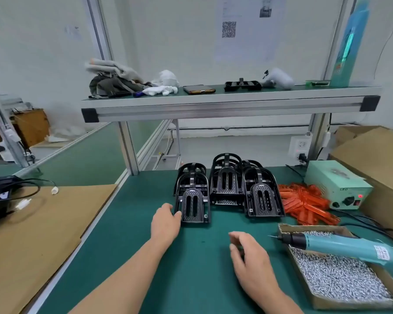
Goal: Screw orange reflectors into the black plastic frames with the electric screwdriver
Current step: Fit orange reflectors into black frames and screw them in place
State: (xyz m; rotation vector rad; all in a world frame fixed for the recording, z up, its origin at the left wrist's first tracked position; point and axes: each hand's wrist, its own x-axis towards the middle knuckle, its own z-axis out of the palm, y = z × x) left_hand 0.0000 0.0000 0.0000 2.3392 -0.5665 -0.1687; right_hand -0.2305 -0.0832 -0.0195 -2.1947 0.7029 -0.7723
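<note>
**newb_bench:** so where's everything sitting on the green bench mat (145, 245)?

**torx_tom:** the black plastic frames (227, 184) are bunched in three lots toward the far edge, about the middle. each one's long axis runs near-to-far, rounded arch end pointing away, flat end toward the person. the left-hand frame (192, 206) lies nearest

**newb_bench:** and the driver?

**torx_tom:** the teal electric screwdriver (340, 245) lies across the open cardboard box of silver screws (340, 277) at the near right corner. long axis is roughly left-right, bit pointing left toward the middle of the bench

**newb_bench:** anything crowding it?

**torx_tom:** there's a loose pile of orange translucent reflectors (304, 202) just right of the frames, with a pale green power supply box (336, 184) behind it, red light on. a big brown cardboard carton (372, 159) sits along the right edge and a flat cardboard sheet (43, 223) lies past the left edge. the shelf (213, 103) overhead has a phone (199, 89) and white gloves (161, 89) on it

**newb_bench:** hands?

**torx_tom:** the left hand (166, 223) is stretched out, fingers relaxed, thumb tip touching the left-hand frame's left edge, not wrapped round it. the right hand (247, 252) hovers over bare mat between the frames and the screw box, fingers loosely curled, nothing in it that i can see
</note>
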